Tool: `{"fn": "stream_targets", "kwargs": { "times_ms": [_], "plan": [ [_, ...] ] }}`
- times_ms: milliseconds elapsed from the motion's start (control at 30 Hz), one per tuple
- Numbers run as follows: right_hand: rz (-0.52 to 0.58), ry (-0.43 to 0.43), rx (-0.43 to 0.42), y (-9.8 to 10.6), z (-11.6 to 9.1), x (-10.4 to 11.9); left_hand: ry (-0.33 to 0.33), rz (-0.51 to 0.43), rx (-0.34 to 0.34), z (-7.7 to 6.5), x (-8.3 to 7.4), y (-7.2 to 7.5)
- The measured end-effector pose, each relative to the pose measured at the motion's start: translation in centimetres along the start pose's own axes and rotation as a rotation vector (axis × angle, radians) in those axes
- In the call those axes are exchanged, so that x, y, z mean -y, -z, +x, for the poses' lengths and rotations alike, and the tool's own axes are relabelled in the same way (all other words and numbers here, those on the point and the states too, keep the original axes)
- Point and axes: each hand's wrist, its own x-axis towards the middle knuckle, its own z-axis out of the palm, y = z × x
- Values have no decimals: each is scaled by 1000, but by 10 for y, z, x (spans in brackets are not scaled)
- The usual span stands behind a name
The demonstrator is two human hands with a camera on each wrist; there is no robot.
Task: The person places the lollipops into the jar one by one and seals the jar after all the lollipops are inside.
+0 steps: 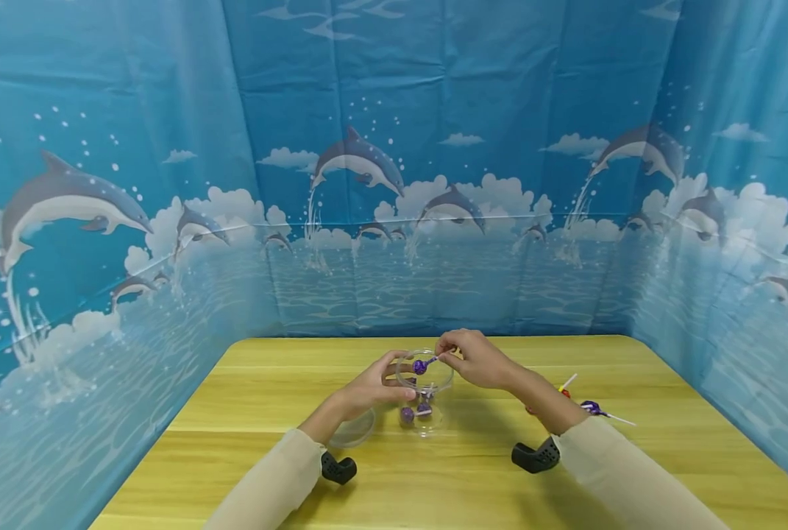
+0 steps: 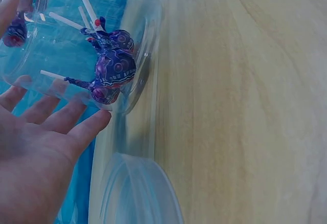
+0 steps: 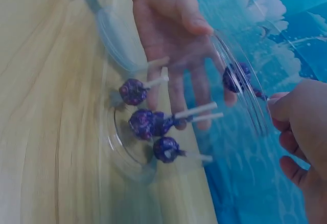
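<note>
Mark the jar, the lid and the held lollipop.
Jar point(image 2: 61, 48): left wrist view, on its clear side wall.
Lid point(image 1: 355, 430): head view, on its flat round middle.
Held lollipop point(image 1: 420, 366): head view, on its purple wrapped candy.

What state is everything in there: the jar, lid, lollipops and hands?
Clear jar: open, mouth up.
Jar lid: off, lying on the table.
Lollipops in the jar: wrapped.
Held purple lollipop: wrapped, at the jar's mouth.
Loose purple lollipop: wrapped, on the table.
Red-and-yellow lollipop: partly hidden.
Left hand: holding the jar.
Right hand: pinching the held lollipop.
</note>
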Motion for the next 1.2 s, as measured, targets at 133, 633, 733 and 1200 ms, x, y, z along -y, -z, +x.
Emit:
{"fn": "stream_targets", "kwargs": {
  "times_ms": [133,633,733,1200],
  "plan": [
    [-47,53,57,-5,10,2,3,22,-4,0,2,0],
    [-131,68,187,-19,33,13,23,-31,-11,-4,3,0],
    [-112,79,172,-20,34,12,21,-38,-20,-5,2,1],
    [8,69,77,-6,21,10,-6,-33,-7,-2,0,0]
  ]
}}
